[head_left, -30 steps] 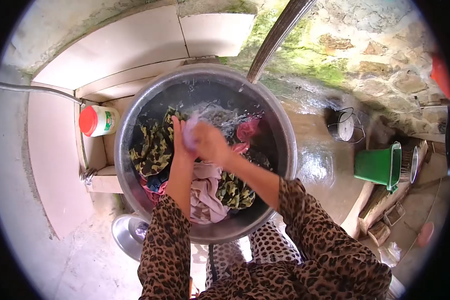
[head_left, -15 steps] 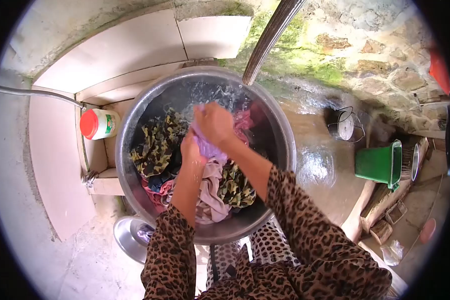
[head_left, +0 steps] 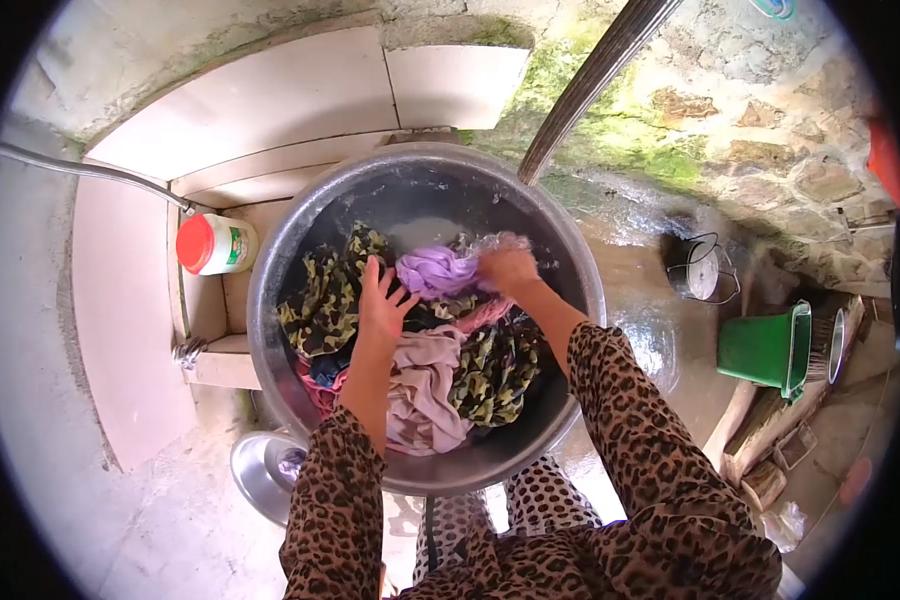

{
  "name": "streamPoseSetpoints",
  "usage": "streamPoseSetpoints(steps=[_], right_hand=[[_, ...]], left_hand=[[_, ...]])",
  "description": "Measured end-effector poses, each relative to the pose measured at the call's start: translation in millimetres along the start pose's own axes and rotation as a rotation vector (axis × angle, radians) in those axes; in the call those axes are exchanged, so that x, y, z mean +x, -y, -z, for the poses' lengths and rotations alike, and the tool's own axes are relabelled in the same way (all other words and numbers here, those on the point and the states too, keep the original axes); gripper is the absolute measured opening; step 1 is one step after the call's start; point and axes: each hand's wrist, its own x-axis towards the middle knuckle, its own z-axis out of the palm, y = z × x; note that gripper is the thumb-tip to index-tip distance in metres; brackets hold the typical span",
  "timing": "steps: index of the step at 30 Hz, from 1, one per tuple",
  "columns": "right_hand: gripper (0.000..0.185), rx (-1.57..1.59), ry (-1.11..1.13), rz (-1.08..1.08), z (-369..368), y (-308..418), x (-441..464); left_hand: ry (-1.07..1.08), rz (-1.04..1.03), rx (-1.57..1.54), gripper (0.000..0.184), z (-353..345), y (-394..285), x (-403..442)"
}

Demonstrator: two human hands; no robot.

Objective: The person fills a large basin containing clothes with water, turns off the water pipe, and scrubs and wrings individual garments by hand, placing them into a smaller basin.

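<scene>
A wide metal basin (head_left: 263, 300) holds water and wet clothes. Near its middle lies a bunched purple cloth (head_left: 436, 272). My left hand (head_left: 380, 303) is at the left of that cloth, fingers spread, holding nothing. On the other side, my right hand (head_left: 507, 268) is low among splashing water; its fingers are smeared by motion, so any grip is hidden. A camouflage garment (head_left: 320, 305) lies to the left, and more camouflage fabric (head_left: 492, 378) to the lower right. Pale pink cloth (head_left: 425, 385) sits between them, with a brighter pink piece (head_left: 484, 315) below my right hand.
A white tub with a red lid (head_left: 213, 245) stands on the tiled ledge at left. A smaller metal bowl (head_left: 255, 470) is at the lower left. To the right are a small pail (head_left: 698, 270) and a green bucket (head_left: 755, 350). A ridged pole (head_left: 595, 90) slants above the basin's rim.
My hands were together squeezing the purple cloth; now they are apart. The cloth rests on the other clothes, my left hand has opened, and my right hand has moved right and down.
</scene>
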Motion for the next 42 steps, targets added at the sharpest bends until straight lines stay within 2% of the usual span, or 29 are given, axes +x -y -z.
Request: streamPoseSetpoints(steps=[2, 5, 7, 8, 9, 10, 11, 14, 15, 17, 20, 22, 24, 25, 26, 28, 29, 30, 32, 33, 36, 37, 40, 41, 42], right_hand=[[0.021, 0.422, -0.46, -0.451, -41.5, -10.8, 28.6], [0.016, 0.715, -0.599, -0.107, -43.9, 23.7, 40.2], [0.013, 0.821, -0.786, 0.234, -18.3, 71.8, 21.4], [0.014, 0.889, -0.706, 0.267, 11.8, 99.5, -8.8], [0.016, 0.955, -0.625, 0.294, 43.5, 127.8, -39.7], [0.015, 0.963, -0.629, 0.334, 55.6, 147.6, -64.5], [0.015, 0.973, -0.636, 0.374, 63.4, 161.2, -84.8], [0.014, 0.842, -0.575, 0.453, 87.0, 178.6, -126.0], [0.015, 0.781, -0.643, 0.426, 86.1, 179.4, -124.7], [0.017, 0.655, -0.774, 0.371, 79.4, 182.0, -115.2], [0.02, 0.624, -0.839, 0.292, 69.0, 167.3, -73.1], [0.019, 0.593, -0.643, 0.069, 54.6, 149.4, -40.2], [0.019, 0.586, -0.546, -0.149, 40.5, 114.8, -1.1], [0.02, 0.373, -0.469, -0.086, 40.0, 93.2, 12.2], [0.021, 0.162, -0.391, -0.025, 36.4, 70.8, 21.1], [0.024, 0.224, -0.532, -0.024, -2.0, 31.3, 39.9], [0.024, 0.481, -0.552, -0.194, -8.7, 14.2, 41.4], [0.026, 0.74, -0.567, -0.373, -12.4, -0.3, 38.7], [0.028, 0.8, -0.685, -0.559, -18.6, -14.2, 24.4], [0.031, 0.68, -0.666, -0.643, -24.5, -7.0, 19.6], [0.031, 0.126, -0.681, 0.16, -75.6, -4.8, 12.3], [0.027, 0.186, -0.564, 0.262, -79.7, -6.4, 3.4], [0.024, 0.044, -0.088, -0.149, -67.2, -27.9, 13.9], [0.023, 0.326, -0.184, -0.375, -67.0, -25.9, 14.8], [0.02, 0.358, -0.264, -0.298, -63.0, -18.2, 17.7]], left_hand=[[0.019, 0.043, -0.011, 0.086, -2.7, -4.9, -6.6], [0.121, 0.156, 0.018, 0.089, -18.9, -4.0, -18.2], [0.147, 0.136, -0.072, 0.087, -22.6, 1.5, -15.9], [0.159, 0.129, -0.117, 0.087, -23.9, 6.2, -14.0], [0.522, 0.12, -0.314, 0.064, -0.3, 16.1, 8.4], [0.891, 0.167, -0.481, 0.054, 23.1, 26.0, 30.7], [0.952, 0.218, -0.524, 0.053, 26.2, 23.8, 29.1], [0.816, 0.293, -0.56, 0.05, 9.7, -0.8, 6.1], [0.77, 0.283, -0.559, 0.049, 6.7, -4.2, 3.1], [0.682, 0.224, -0.548, 0.048, -2.4, -5.2, -1.0], [0.47, 0.061, -0.49, 0.045, -17.3, 4.3, -6.3], [0.272, -0.039, -0.385, 0.043, -40.6, 8.1, -16.6], [0.145, -0.091, -0.303, 0.041, -53.3, 12.7, -19.1], [0.189, -0.096, -0.307, 0.032, -39.2, 25.4, 3.0], [0.184, -0.059, -0.306, 0.031, -40.8, 21.4, 1.1], [0.166, 0.009, -0.313, 0.029, -44.8, 10.4, -9.0], [0.173, -0.027, -0.387, 0.04, -35.8, 10.8, -1.5], [0.05, -0.042, -0.361, 0.045, -31.8, 7.4, -2.4], [-0.203, -0.078, -0.315, 0.057, -23.2, 1.2, -9.0], [-0.182, -0.05, -0.304, 0.069, -13.1, 4.8, -6.2], [-0.068, 0.04, -0.213, 0.078, -6.3, 17.1, -5.0], [-0.032, 0.023, -0.187, 0.08, -4.3, 20.5, -5.1], [0.018, 0.021, -0.175, 0.082, -5.7, 19.8, -9.2], [0.043, 0.017, -0.139, 0.085, -8.8, 18.8, -11.2], [0.046, 0.041, -0.13, 0.085, -15.7, 16.5, -14.9]])
